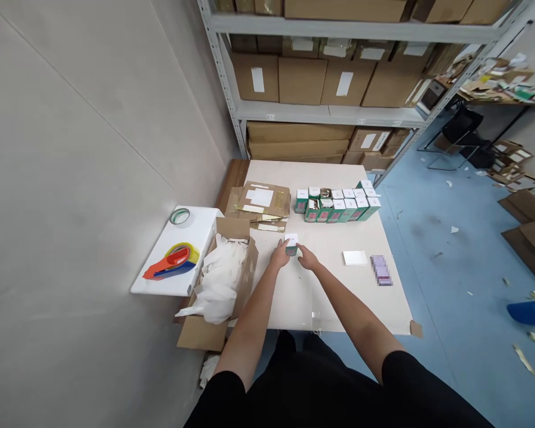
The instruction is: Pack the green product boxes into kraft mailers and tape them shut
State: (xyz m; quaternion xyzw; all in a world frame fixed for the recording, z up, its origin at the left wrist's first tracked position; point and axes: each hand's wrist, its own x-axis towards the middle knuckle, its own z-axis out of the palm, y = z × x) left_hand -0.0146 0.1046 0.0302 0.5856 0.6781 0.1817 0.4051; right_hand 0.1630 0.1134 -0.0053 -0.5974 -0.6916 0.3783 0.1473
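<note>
A small green box (290, 251) with a white top stands on the pale table between my two hands. My left hand (279, 257) grips its left side. At its right edge are the fingertips of my right hand (308, 258), the fingers bent round the near right corner. Beyond them stand rows of similar green-and-white boxes (339, 208), and a few of these have open tops. To the right lie a flat white stack (355, 258) and a pile of purple packets (381, 271), blurred in the picture.
Flattened cardboard (267, 202) lies at the table's back left. An open carton (247, 279) of white plastic bags sits left, beside a white stand (160, 285) bearing a tape dispenser (172, 263) and a tape roll (179, 216). Behind rises a metal shelf (294, 112) with cartons.
</note>
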